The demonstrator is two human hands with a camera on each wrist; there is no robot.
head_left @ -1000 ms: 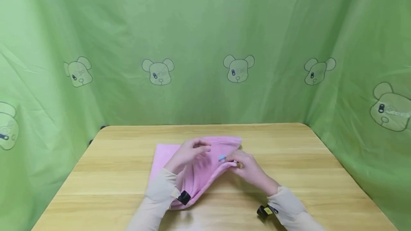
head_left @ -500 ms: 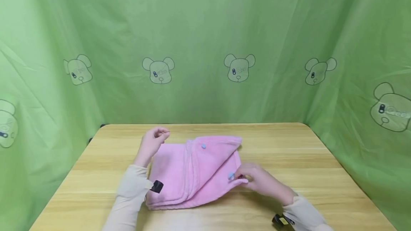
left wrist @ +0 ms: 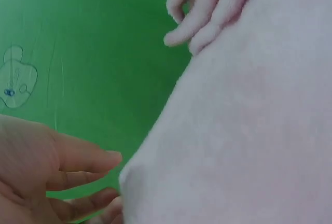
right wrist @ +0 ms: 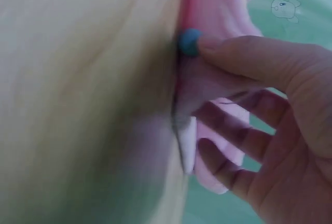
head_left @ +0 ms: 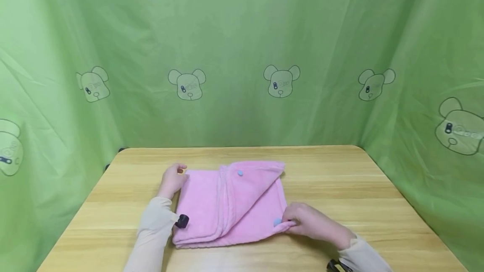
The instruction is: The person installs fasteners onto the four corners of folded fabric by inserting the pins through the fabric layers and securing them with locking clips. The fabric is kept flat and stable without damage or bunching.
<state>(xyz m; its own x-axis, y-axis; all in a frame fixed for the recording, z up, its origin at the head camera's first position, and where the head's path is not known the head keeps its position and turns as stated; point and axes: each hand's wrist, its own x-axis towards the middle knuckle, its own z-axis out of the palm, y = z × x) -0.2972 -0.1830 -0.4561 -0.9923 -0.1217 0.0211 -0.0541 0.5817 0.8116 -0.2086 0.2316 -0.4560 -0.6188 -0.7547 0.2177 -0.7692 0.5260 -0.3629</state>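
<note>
A folded pink plush cloth (head_left: pixel 200 209) with blue buttons lies on the table. My left hand (head_left: pixel 172 181) is at its far left corner, fingers loosely bent; in the left wrist view the thumb and fingers (left wrist: pixel 85 156) are right beside that corner, and whether they touch it is hard to tell. At the near right corner, my right hand (head_left: pixel 311 223) pinches the cloth edge. Close to its thumb sits a blue button (right wrist: pixel 190 42), also visible in the head view. Another blue button (head_left: pixel 240 173) shows on the folded-back upper flap.
The wooden table (head_left: pixel 124 205) surrounds the cloth. Green curtains (head_left: pixel 234 125) printed with bear heads stand behind and at both sides. A small black camera (head_left: pixel 182 221) on the left wrist hangs over the cloth.
My left hand has moved from over the cloth to its far left corner. My right hand has drawn the gripped corner toward me and rightward, lowering and flattening the cloth.
</note>
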